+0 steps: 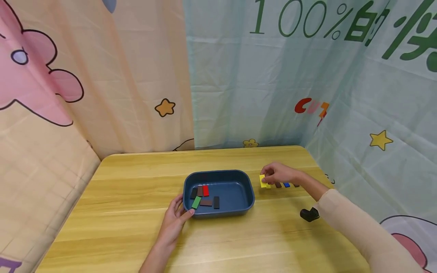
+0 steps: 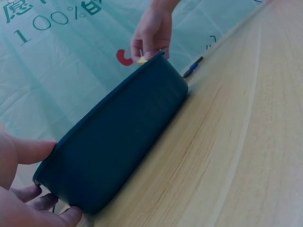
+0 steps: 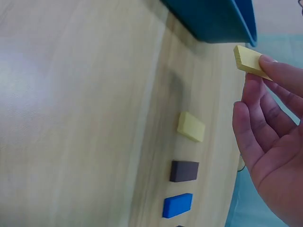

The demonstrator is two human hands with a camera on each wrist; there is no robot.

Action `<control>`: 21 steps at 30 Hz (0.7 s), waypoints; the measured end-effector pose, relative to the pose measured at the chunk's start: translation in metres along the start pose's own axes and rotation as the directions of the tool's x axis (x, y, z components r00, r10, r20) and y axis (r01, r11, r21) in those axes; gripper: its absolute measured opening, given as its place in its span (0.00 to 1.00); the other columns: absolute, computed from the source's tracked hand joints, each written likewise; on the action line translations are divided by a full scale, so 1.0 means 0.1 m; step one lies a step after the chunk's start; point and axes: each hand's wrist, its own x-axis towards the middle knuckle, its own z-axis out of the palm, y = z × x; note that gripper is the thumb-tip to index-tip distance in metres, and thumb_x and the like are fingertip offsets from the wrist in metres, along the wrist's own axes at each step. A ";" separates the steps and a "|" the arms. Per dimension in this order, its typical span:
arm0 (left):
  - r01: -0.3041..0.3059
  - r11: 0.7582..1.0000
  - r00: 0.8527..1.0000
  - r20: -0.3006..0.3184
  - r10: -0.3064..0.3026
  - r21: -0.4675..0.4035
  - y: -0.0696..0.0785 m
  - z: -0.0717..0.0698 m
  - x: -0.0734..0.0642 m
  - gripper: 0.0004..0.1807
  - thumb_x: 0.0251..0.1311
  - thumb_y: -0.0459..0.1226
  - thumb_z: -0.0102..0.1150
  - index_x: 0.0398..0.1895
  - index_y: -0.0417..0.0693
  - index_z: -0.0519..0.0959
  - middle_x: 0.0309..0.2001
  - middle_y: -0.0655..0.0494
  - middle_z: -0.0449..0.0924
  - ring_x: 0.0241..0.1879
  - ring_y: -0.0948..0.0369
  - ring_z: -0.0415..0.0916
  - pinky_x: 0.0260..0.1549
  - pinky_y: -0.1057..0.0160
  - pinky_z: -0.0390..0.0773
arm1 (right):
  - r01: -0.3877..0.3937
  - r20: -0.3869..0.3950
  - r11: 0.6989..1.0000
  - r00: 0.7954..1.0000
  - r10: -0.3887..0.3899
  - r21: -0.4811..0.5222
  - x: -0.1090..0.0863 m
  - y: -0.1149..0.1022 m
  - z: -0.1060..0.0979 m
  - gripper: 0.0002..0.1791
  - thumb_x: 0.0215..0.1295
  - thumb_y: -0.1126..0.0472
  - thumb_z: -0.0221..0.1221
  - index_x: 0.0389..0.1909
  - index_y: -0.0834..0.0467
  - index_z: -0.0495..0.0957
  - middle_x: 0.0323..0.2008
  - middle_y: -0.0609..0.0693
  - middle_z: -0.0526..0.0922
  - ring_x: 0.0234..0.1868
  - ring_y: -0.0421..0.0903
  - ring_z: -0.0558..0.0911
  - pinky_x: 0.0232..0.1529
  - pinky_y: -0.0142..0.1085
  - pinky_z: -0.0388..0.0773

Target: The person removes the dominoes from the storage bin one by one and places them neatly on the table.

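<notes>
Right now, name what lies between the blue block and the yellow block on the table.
The right wrist view shows one dark brown block between the blue block and the yellow block.

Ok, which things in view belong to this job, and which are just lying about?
Likely the job:
blue box
blocks inside it
raised yellow block
row of blocks on the table

Apparently not part:
black object near the right sleeve, unclear what
printed curtains

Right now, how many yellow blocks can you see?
2: one yellow block pinched by the right hand, the other yellow block on the table beside a brown block.
</notes>
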 end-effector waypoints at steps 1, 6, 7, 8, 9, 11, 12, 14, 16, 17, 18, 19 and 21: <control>0.001 1.000 1.000 0.000 -0.001 -0.002 0.00 0.00 0.00 0.40 0.67 0.24 0.61 0.79 0.38 0.55 0.79 0.37 0.53 0.76 0.40 0.54 0.68 0.47 0.65 | -0.008 0.008 1.000 1.000 0.008 0.006 -0.02 0.02 0.01 0.11 0.74 0.64 0.62 0.49 0.69 0.79 0.26 0.58 0.81 0.26 0.62 0.76 0.33 0.46 0.80; 0.003 1.000 1.000 -0.001 -0.003 -0.002 0.02 0.00 -0.01 0.41 0.67 0.24 0.62 0.79 0.38 0.54 0.79 0.36 0.52 0.76 0.40 0.54 0.69 0.47 0.64 | -0.028 0.022 0.999 0.999 0.028 0.039 -0.08 0.13 0.08 0.09 0.72 0.65 0.63 0.46 0.67 0.81 0.26 0.58 0.81 0.25 0.51 0.74 0.29 0.41 0.76; 0.003 1.000 1.000 -0.001 -0.003 -0.004 0.02 0.00 -0.02 0.41 0.67 0.24 0.62 0.79 0.38 0.54 0.79 0.37 0.52 0.76 0.40 0.54 0.69 0.47 0.64 | -0.034 0.025 0.998 0.999 0.033 0.048 -0.10 0.16 0.10 0.08 0.71 0.65 0.64 0.45 0.67 0.81 0.26 0.58 0.81 0.25 0.49 0.74 0.29 0.40 0.76; 0.003 1.000 1.000 -0.001 -0.003 -0.002 0.02 0.00 -0.02 0.41 0.67 0.24 0.62 0.79 0.38 0.54 0.79 0.36 0.52 0.76 0.40 0.54 0.68 0.47 0.65 | -0.040 0.027 0.998 0.999 0.038 0.055 -0.11 0.19 0.11 0.08 0.71 0.66 0.64 0.44 0.68 0.81 0.26 0.56 0.82 0.26 0.48 0.75 0.30 0.39 0.77; 0.004 1.000 1.000 -0.001 -0.004 -0.001 0.03 0.00 -0.02 0.41 0.67 0.24 0.62 0.79 0.38 0.54 0.79 0.36 0.52 0.76 0.40 0.54 0.68 0.47 0.65 | -0.050 0.029 0.997 0.998 0.048 0.057 -0.12 0.21 0.13 0.08 0.71 0.65 0.64 0.44 0.67 0.82 0.26 0.54 0.82 0.27 0.47 0.76 0.31 0.38 0.78; 0.003 1.000 1.000 0.002 -0.003 -0.001 0.03 0.00 -0.02 0.41 0.66 0.24 0.63 0.80 0.37 0.54 0.79 0.36 0.52 0.76 0.40 0.54 0.69 0.47 0.65 | -0.066 0.031 0.996 0.997 0.064 0.063 -0.15 0.28 0.17 0.08 0.70 0.66 0.65 0.44 0.68 0.82 0.27 0.51 0.82 0.28 0.47 0.77 0.33 0.38 0.79; 0.004 1.000 1.000 0.003 -0.004 0.000 0.03 0.00 -0.02 0.41 0.67 0.24 0.62 0.80 0.37 0.54 0.79 0.36 0.52 0.76 0.40 0.54 0.69 0.47 0.65 | -0.076 0.030 0.995 0.997 0.075 0.063 -0.17 0.31 0.18 0.08 0.70 0.66 0.65 0.44 0.67 0.82 0.27 0.50 0.82 0.29 0.46 0.77 0.34 0.38 0.79; 0.003 1.000 1.000 0.002 -0.003 0.001 0.04 0.00 -0.02 0.41 0.67 0.24 0.62 0.80 0.37 0.54 0.79 0.36 0.52 0.76 0.39 0.54 0.68 0.47 0.65 | -0.100 0.019 0.993 0.995 0.099 0.059 -0.19 0.37 0.21 0.09 0.69 0.65 0.66 0.45 0.67 0.82 0.28 0.49 0.82 0.29 0.46 0.78 0.34 0.36 0.79; 0.004 1.000 1.000 0.001 -0.004 -0.001 0.04 0.01 -0.01 0.41 0.67 0.24 0.62 0.80 0.37 0.54 0.79 0.36 0.52 0.76 0.40 0.54 0.69 0.47 0.65 | -0.112 0.005 0.992 0.994 0.112 0.053 -0.22 0.42 0.24 0.10 0.69 0.65 0.66 0.46 0.67 0.82 0.28 0.49 0.82 0.29 0.44 0.77 0.34 0.35 0.79; 0.006 1.000 1.000 -0.002 -0.006 -0.003 0.04 0.01 -0.01 0.41 0.67 0.24 0.62 0.79 0.38 0.55 0.79 0.36 0.53 0.76 0.40 0.54 0.68 0.47 0.65 | -0.119 0.000 0.992 0.993 0.119 0.050 -0.24 0.44 0.25 0.11 0.69 0.65 0.67 0.47 0.67 0.82 0.29 0.49 0.82 0.30 0.44 0.78 0.34 0.34 0.79; 0.005 1.000 1.000 -0.001 -0.005 -0.003 0.04 0.01 -0.01 0.41 0.67 0.24 0.62 0.79 0.38 0.55 0.79 0.36 0.53 0.76 0.40 0.54 0.68 0.47 0.65 | -0.130 -0.003 0.991 0.992 0.130 0.045 -0.25 0.46 0.25 0.12 0.68 0.64 0.67 0.47 0.67 0.82 0.29 0.49 0.83 0.30 0.44 0.78 0.35 0.34 0.80; 0.006 1.000 1.000 -0.002 -0.006 -0.004 0.04 0.01 -0.01 0.41 0.67 0.24 0.62 0.79 0.38 0.55 0.79 0.37 0.53 0.76 0.40 0.54 0.68 0.48 0.65 | -0.137 -0.007 0.990 0.990 0.137 0.042 -0.26 0.47 0.26 0.12 0.68 0.64 0.67 0.48 0.67 0.82 0.30 0.48 0.83 0.30 0.43 0.79 0.35 0.34 0.80; 0.005 1.000 1.000 -0.001 -0.005 -0.004 0.05 0.01 -0.01 0.41 0.67 0.24 0.62 0.79 0.38 0.55 0.79 0.37 0.53 0.76 0.40 0.54 0.68 0.48 0.65 | -0.138 -0.010 0.990 0.990 0.138 0.036 -0.28 0.50 0.27 0.14 0.68 0.64 0.67 0.49 0.68 0.82 0.30 0.48 0.84 0.30 0.43 0.79 0.36 0.35 0.80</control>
